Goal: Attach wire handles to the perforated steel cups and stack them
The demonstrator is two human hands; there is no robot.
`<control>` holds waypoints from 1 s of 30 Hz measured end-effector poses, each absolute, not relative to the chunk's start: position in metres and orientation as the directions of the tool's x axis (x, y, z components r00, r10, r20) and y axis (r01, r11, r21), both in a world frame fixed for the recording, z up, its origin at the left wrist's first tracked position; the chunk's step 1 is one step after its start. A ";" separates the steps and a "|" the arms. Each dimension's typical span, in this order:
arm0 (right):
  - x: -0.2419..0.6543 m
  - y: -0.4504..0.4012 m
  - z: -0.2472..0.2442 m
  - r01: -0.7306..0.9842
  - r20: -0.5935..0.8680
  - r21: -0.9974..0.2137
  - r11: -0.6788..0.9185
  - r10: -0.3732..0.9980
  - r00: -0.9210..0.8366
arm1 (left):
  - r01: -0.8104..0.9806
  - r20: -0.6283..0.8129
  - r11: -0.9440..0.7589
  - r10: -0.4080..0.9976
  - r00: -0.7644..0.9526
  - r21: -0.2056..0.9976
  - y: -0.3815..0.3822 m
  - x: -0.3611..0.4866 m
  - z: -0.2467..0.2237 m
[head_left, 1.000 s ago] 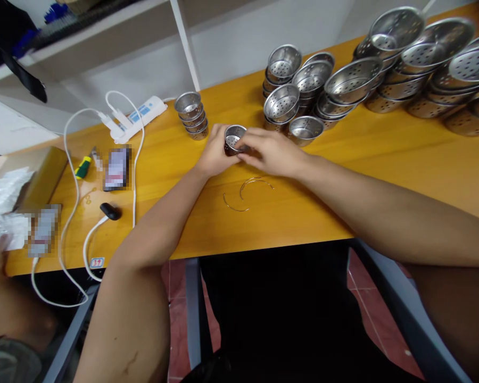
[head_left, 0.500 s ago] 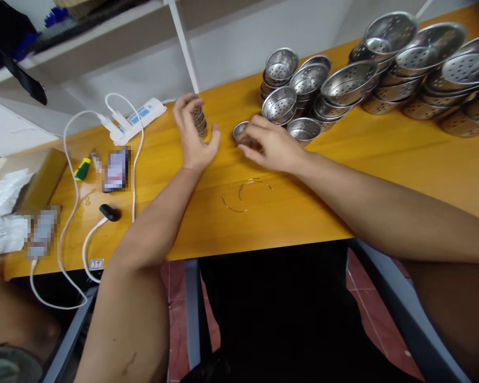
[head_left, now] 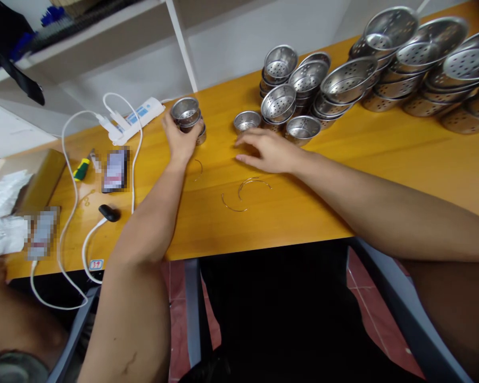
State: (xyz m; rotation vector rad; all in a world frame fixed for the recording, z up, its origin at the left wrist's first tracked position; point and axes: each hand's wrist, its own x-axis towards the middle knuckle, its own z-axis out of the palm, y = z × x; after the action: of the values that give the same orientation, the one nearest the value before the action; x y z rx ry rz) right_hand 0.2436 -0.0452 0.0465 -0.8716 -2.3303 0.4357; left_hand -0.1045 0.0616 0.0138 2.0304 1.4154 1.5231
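My left hand (head_left: 180, 139) is wrapped round a small stack of perforated metal cups (head_left: 186, 113), thumb on the near right side and fingers on the left. The stack stands upright on the wooden table. My right hand (head_left: 265, 150) holds nothing, its thumb and fingers apart, just in front of a single small perforated cup (head_left: 247, 122); whether a fingertip touches that cup I cannot tell. Thin curved wires (head_left: 255, 181) lie on the table nearer to me. Another curved wire (head_left: 201, 167) lies just right of my left wrist.
Stacks of larger perforated cups (head_left: 349, 81) stand at the back right. On the left are a white power strip (head_left: 138, 121) with cables, a phone (head_left: 115, 169), a green and yellow screwdriver (head_left: 82, 168) and a black device (head_left: 109, 213). Another person's arm shows at lower left.
My left hand has moved down and left and closed round the stack, which now shows its open top. My right hand has drawn back slightly from the single cup, uncovering it.
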 end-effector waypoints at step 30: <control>0.245 -0.050 0.056 0.407 0.399 -0.545 0.733 0.653 -0.643 | 0.693 0.542 -0.412 0.839 0.036 0.592 0.059 -0.095 0.035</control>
State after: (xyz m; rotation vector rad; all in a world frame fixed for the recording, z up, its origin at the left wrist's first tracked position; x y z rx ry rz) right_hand 0.2451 -0.0503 0.0555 -0.7987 -2.3460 0.5525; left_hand -0.0952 0.0591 0.0350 2.1343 1.5996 1.3184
